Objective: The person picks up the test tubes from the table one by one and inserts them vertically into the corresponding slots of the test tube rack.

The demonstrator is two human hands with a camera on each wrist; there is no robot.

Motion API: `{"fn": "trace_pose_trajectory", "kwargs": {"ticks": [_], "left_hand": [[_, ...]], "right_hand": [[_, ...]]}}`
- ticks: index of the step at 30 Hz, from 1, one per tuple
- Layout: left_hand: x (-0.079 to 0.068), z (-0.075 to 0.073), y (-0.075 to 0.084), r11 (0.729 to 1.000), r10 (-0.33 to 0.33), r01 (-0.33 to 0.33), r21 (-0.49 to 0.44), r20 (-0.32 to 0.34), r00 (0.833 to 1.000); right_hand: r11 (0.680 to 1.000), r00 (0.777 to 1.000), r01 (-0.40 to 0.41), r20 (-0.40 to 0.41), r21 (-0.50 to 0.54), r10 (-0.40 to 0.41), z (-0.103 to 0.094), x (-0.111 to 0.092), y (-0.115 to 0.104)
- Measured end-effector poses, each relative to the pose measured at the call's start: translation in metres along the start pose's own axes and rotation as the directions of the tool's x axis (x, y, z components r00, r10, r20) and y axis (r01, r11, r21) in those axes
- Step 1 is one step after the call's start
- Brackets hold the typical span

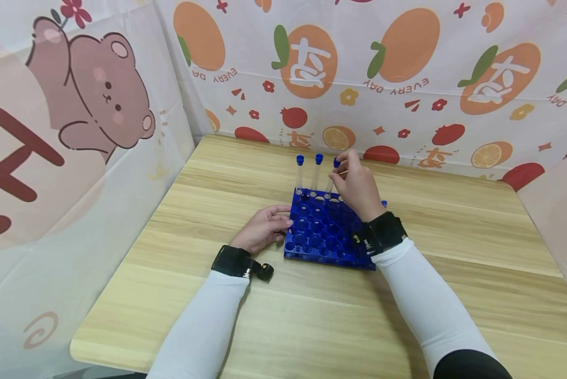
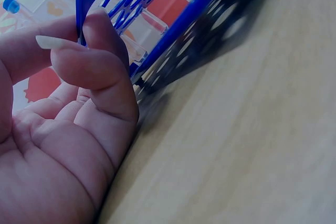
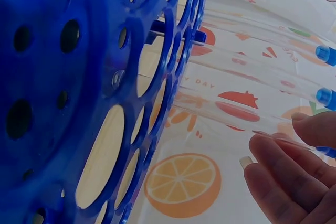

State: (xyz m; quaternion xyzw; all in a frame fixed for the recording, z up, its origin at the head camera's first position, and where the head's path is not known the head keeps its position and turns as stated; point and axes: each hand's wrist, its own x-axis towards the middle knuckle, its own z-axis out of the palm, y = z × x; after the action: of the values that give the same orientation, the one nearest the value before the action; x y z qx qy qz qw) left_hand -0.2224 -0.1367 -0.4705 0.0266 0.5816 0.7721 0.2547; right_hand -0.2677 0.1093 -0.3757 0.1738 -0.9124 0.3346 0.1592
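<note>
A blue test tube rack (image 1: 314,227) with round holes stands on the table. At its left edge, my left hand (image 1: 262,229) pinches the side wall between thumb and fingers; the left wrist view shows the thumb (image 2: 86,66) against it. My right hand (image 1: 360,189) reaches over the rack and pinches a clear test tube (image 1: 329,186) close under its blue cap. That tube's lower end is in the rack's back row. Two more capped test tubes (image 1: 300,176) (image 3: 252,71) stand upright in the same row to its left. The right hand and wrist hide part of the rack.
The wooden table (image 1: 307,321) extends around the rack. Another blue cap (image 1: 384,203) shows beyond the right wrist. A fruit-print cloth (image 1: 350,116) hangs right behind the table, and a bear-print cloth (image 1: 99,184) hangs on the left.
</note>
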Motion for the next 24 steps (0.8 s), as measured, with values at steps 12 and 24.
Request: {"fn": "trace_pose_trajectory", "kwargs": {"ticks": [12,24], "left_hand": [[0.0002,0.0007,-0.0006,1.0,-0.004,0.004,-0.001,-0.006,1.0],[0.0006,0.0002,0.0003,1.0,-0.004,0.004,0.0,-0.003,1.0]], "right_hand": [[0.999,0.999,-0.037,0.011,0.011,0.037,0.0007,0.005,0.0048],[0.999,0.997,-0.05,0.057,0.009,0.049,0.0022,0.0035,0.0074]]}}
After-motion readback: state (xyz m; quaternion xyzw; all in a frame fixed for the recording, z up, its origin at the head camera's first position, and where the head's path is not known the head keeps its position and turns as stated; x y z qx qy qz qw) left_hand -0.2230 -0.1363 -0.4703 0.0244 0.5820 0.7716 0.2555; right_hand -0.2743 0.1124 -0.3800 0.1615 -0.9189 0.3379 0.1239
